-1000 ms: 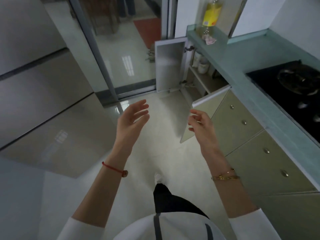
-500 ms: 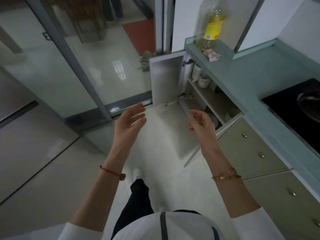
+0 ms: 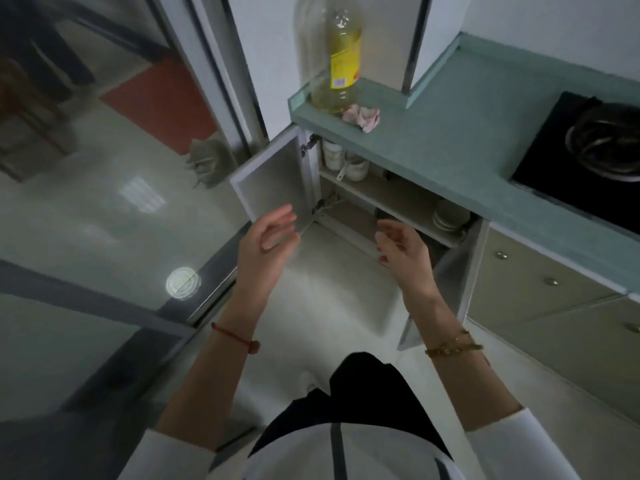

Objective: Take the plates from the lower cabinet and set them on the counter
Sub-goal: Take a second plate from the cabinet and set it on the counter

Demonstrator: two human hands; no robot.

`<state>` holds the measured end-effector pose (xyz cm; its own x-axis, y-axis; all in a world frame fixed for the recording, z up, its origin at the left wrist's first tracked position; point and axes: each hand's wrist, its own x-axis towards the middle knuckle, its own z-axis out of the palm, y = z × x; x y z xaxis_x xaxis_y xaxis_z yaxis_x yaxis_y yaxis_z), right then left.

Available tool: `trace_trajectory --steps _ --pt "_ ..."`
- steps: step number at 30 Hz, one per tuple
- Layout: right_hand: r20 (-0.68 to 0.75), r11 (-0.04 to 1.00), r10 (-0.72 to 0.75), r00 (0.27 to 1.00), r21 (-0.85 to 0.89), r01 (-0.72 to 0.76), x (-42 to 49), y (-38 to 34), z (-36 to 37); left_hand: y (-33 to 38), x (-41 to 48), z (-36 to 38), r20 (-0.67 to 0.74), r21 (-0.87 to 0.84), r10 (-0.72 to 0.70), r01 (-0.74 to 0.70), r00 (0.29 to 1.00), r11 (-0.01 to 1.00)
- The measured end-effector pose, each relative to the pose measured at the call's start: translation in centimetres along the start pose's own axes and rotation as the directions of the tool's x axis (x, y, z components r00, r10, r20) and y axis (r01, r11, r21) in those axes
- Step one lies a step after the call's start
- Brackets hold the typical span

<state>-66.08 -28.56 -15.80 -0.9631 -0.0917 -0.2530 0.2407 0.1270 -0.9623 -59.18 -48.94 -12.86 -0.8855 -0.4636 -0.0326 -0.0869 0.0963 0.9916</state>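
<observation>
The lower cabinet [image 3: 356, 202] under the teal counter [image 3: 460, 133] stands with both doors swung out. A stack of pale plates [image 3: 448, 216] sits at the right end of its shelf, partly hidden by the counter's edge. My left hand [image 3: 270, 240] hovers in front of the left door [image 3: 273, 181], fingers apart and holding nothing. In front of the cabinet opening, a little left of the plates and apart from them, my right hand [image 3: 403, 252] is loosely curled and empty.
White jars [image 3: 346, 161] stand on the shelf's left end. An oil bottle [image 3: 341, 60] and a pink cloth [image 3: 362, 116] sit at the counter's end. A black hob with a pan [image 3: 602, 143] lies right. The right door [image 3: 446, 282] juts out; glass sliding doors [image 3: 114, 202] stand left.
The view has come closer to the cabinet. The right door has swung wider and the plates have come into sight. Both hands stay raised and empty.
</observation>
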Motion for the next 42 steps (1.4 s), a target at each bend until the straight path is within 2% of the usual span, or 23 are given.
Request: trace_trajectory --steps 11,17,22,26,30,37,42 --pt "-0.273 0.997 0.081 0.959 0.036 -0.074 9.7 1.1 2.1 -2.9 15.3 3.8 0.243 0.013 -0.075 0.074 0.967 0.997" --pt "-0.360 0.984 0.174 0.917 0.039 -0.172 16.6 3.2 1.3 -7.4 22.8 7.7 0.318 0.077 -0.146 0.128 0.937 0.989" --pt "-0.415 0.966 0.240 0.878 0.010 -0.260 22.5 8.4 1.2 -13.3 28.2 11.3 0.357 0.117 -0.166 0.132 0.919 0.984" --pt "-0.444 0.948 0.292 0.847 0.020 -0.316 27.6 15.6 2.2 -20.7 32.4 14.4 0.426 0.189 -0.186 0.113 0.885 0.975" --pt "-0.466 0.934 0.323 0.824 0.017 -0.356 34.2 25.2 2.9 -31.2 36.6 18.5 0.486 0.253 -0.205 0.088 0.850 0.963" --pt "-0.566 0.924 0.226 0.792 -0.133 -0.359 46.8 45.1 1.7 -52.9 43.8 27.9 0.522 0.398 -0.241 0.016 0.819 0.917" --pt "-0.548 0.928 0.246 0.800 -0.106 -0.358 53.6 56.9 0.2 -64.6 48.1 34.2 0.548 0.433 -0.220 -0.049 0.807 0.900"
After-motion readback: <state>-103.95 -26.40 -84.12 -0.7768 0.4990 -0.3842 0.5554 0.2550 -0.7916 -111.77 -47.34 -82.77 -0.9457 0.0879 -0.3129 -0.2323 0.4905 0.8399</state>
